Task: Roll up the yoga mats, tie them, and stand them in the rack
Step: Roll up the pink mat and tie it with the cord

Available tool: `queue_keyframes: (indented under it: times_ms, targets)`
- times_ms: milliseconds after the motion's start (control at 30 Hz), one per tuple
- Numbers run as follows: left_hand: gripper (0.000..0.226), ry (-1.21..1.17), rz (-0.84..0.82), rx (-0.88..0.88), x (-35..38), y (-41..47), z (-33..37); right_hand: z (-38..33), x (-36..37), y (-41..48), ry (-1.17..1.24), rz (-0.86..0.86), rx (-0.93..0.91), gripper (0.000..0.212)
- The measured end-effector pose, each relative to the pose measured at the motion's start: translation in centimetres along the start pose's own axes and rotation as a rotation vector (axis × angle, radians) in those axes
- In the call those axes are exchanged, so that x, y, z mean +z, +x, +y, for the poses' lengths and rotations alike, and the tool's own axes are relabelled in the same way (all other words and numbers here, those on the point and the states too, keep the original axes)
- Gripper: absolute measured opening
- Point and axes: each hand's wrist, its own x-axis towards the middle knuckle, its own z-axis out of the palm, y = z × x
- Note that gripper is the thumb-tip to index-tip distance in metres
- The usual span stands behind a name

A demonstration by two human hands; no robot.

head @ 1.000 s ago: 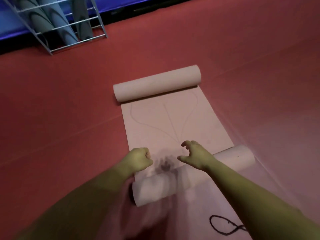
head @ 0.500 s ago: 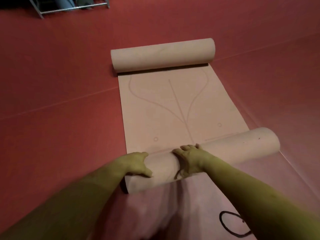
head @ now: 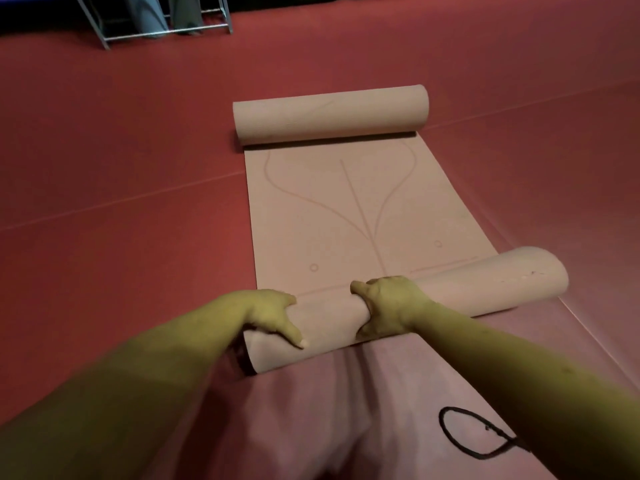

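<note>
A beige yoga mat (head: 363,216) lies on the red floor, rolled at both ends with a flat stretch between. The far roll (head: 329,114) lies across the mat. The near roll (head: 485,285) lies under my hands. My left hand (head: 270,315) grips its left part, thumb on the near side and fingers over the top. My right hand (head: 388,303) grips it near the middle the same way. A black cord (head: 467,441) lies looped on the floor by my right forearm.
A metal wire rack (head: 166,31) stands at the far left with rolled grey mats (head: 149,15) upright in it. Red floor mats surround the beige mat on all sides. A dark wall base runs along the top.
My hands came down from above the mat onto the near roll and now grip it. The near roll has moved a little toward the far roll. The view has tilted.
</note>
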Motion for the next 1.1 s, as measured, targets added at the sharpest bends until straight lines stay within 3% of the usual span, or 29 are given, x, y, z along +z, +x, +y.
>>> queue_keyframes:
  times_ms: [200,300,400,467,533,667,733,933,1000,1100]
  targets:
    - [0.05,0.181,0.21,0.065,-2.6,-1.7,1.1,-0.9,0.1,-1.5,0.028,0.166,0.079,0.092]
    - [0.051,0.325,0.18,0.033,-1.9,-3.2,1.4,-1.7,0.1,-3.2,0.359,-0.001,0.05,0.084]
    - [0.061,0.42,0.163,-0.007,-0.1,-5.1,0.7,-0.7,-1.0,-4.9,0.698,-0.211,0.119,0.058]
    - [0.065,0.437,0.174,-0.029,1.7,-6.3,0.1,0.2,-1.1,-6.4,0.629,-0.309,0.183,0.047]
    - [0.069,0.442,0.205,-0.046,3.8,-7.4,-0.4,0.3,-0.5,-7.8,0.518,-0.368,0.218,0.053]
    - [0.086,0.405,0.196,-0.038,8.7,-9.1,-1.5,-2.8,1.8,-10.5,0.008,-0.276,0.188,0.084]
    - [0.082,0.415,0.243,-0.028,10.9,-9.7,-2.0,-4.4,3.6,-12.0,-0.084,-0.234,0.148,0.08]
    - [0.054,0.238,0.324,0.031,15.6,-10.0,-1.5,-6.1,4.8,-13.5,0.075,-0.221,0.153,0.065]
    - [0.052,0.159,0.312,0.06,16.2,-9.5,-1.6,-5.9,5.0,-13.8,0.11,-0.231,0.122,0.066]
    - [0.06,0.101,0.259,0.075,16.9,-8.6,-2.7,-4.2,5.8,-14.7,0.364,-0.322,0.145,0.058]
